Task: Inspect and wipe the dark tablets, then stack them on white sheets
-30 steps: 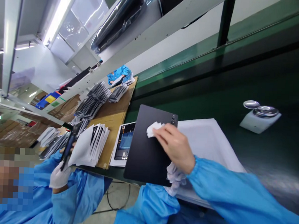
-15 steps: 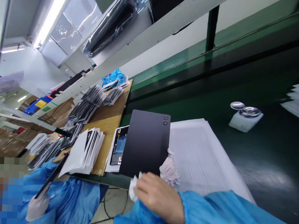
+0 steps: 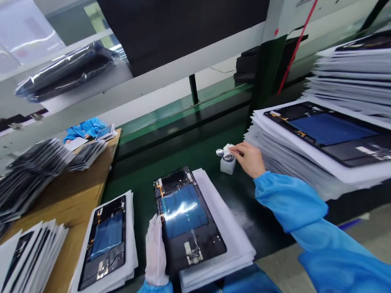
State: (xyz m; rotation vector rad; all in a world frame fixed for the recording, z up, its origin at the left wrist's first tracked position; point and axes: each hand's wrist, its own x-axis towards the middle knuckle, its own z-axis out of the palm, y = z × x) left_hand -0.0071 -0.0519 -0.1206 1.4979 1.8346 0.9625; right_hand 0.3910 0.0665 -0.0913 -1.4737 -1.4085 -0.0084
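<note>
My left hand (image 3: 157, 250), in a pale glove, grips the left long edge of a tablet housing (image 3: 207, 235); its thumb is hidden. The housing lies inner side up, with a shiny blue film and small metal parts showing. Part of it rests over a stack of white sheets (image 3: 223, 208). My bare right hand (image 3: 250, 159) pinches a white wipe (image 3: 228, 149) with its fingertips. That wipe touches the metal top of a small white dispenser bottle (image 3: 227, 166), whose round lid (image 3: 219, 152) stands flipped up at the left.
Left of my glove lies another tablet housing (image 3: 109, 242) on white sheets. A tall layered stack with a housing (image 3: 338, 131) on top stands at the right. More stacked panels (image 3: 36, 161) fill the cardboard-covered table (image 3: 80, 189). A co-worker in blue (image 3: 86, 128) sits far off.
The housing has turned from its plain back to its inner side. My gloved hand has gone from its right edge to its left. My right hand has carried the wipe to the bottle.
</note>
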